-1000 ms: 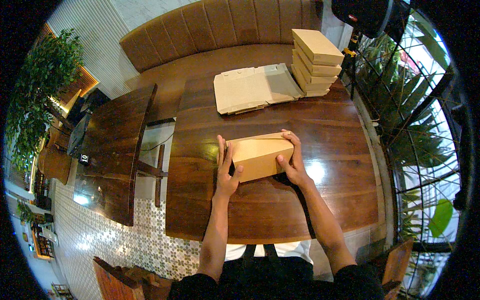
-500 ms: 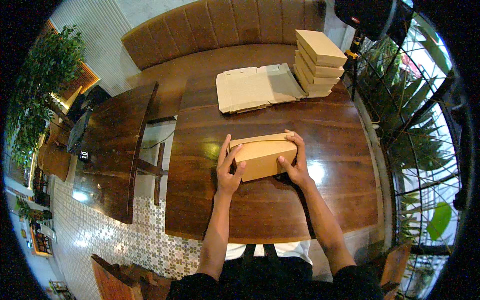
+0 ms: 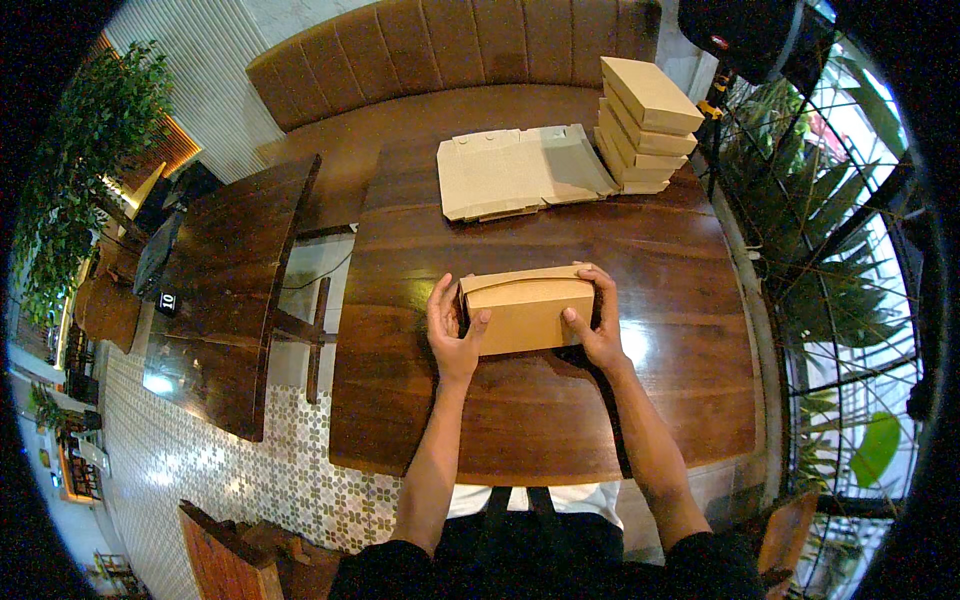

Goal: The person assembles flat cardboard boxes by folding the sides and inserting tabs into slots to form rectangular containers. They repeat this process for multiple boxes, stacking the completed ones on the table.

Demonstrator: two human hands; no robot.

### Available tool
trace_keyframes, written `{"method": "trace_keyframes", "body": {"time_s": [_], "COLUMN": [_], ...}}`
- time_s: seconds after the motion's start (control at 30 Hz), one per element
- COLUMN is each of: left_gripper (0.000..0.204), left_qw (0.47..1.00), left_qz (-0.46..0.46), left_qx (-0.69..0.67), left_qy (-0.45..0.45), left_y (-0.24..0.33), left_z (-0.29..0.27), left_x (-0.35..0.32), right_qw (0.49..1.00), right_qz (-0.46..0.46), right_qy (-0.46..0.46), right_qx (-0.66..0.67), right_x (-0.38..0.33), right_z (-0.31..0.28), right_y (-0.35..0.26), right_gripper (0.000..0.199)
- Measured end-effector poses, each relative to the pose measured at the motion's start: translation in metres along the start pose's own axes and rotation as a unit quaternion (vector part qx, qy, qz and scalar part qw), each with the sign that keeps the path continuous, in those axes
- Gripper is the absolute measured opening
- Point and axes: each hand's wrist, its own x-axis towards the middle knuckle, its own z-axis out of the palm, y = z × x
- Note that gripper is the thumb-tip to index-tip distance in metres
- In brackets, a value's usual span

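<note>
A brown cardboard box [image 3: 535, 325], long and low, is held between my two hands over the near half of the wooden table. Its lid is folded over, with a curved flap edge along the top at the back. My left hand [image 3: 455, 335] is at the box's left end, thumb against the front face and fingers bent around the side. Around the right end curls my right hand [image 3: 602, 325], its thumb pressed on the front and its fingers over the top back corner. The underside of the box is hidden.
Flat, unfolded cardboard blanks [image 3: 520, 172] lie at the table's [image 3: 400, 400] far side. Beside them, at the far right, rises a stack of several folded boxes [image 3: 650, 125]. A brown padded bench [image 3: 450, 50] runs behind. Another table [image 3: 220, 300] stands to the left, beyond a gap.
My left fingers have moved from the box's top to its left end. The box has turned slightly, so more of its front face shows and less of its lid.
</note>
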Motion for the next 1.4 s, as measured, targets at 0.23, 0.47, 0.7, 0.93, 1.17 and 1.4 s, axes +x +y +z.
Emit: {"method": "trace_keyframes", "body": {"time_s": [0.23,0.47,0.7,0.93,1.17,1.4], "left_gripper": [0.089,0.085,0.080,0.067,0.031,0.052], "left_qw": [0.996,0.985,0.993,0.991,0.998,0.925], "left_qz": [0.046,-0.016,-0.020,0.047,0.002,0.104], "left_qx": [0.041,-0.143,-0.031,0.063,0.052,0.362], "left_qy": [-0.062,-0.091,-0.108,-0.111,-0.026,-0.058], "left_y": [-0.002,0.001,0.006,-0.003,-0.004,0.015], "left_z": [-0.016,-0.004,0.013,0.010,0.001,0.018], "left_x": [0.009,0.001,-0.008,-0.004,-0.004,0.010], "right_qw": [1.000,0.995,0.969,0.995,0.998,0.965], "right_qz": [-0.005,-0.015,0.109,-0.065,0.031,-0.055], "right_qy": [-0.019,-0.072,0.025,0.027,-0.048,0.042], "right_qx": [-0.025,0.066,0.221,-0.068,-0.040,-0.252], "right_x": [0.008,0.012,0.004,0.006,0.004,0.008], "right_z": [-0.014,-0.023,-0.006,0.002,-0.021,-0.005], "right_y": [-0.003,-0.004,0.003,-0.010,-0.004,-0.011], "right_gripper": [0.074,0.042,0.041,0.053,0.035,0.039]}}
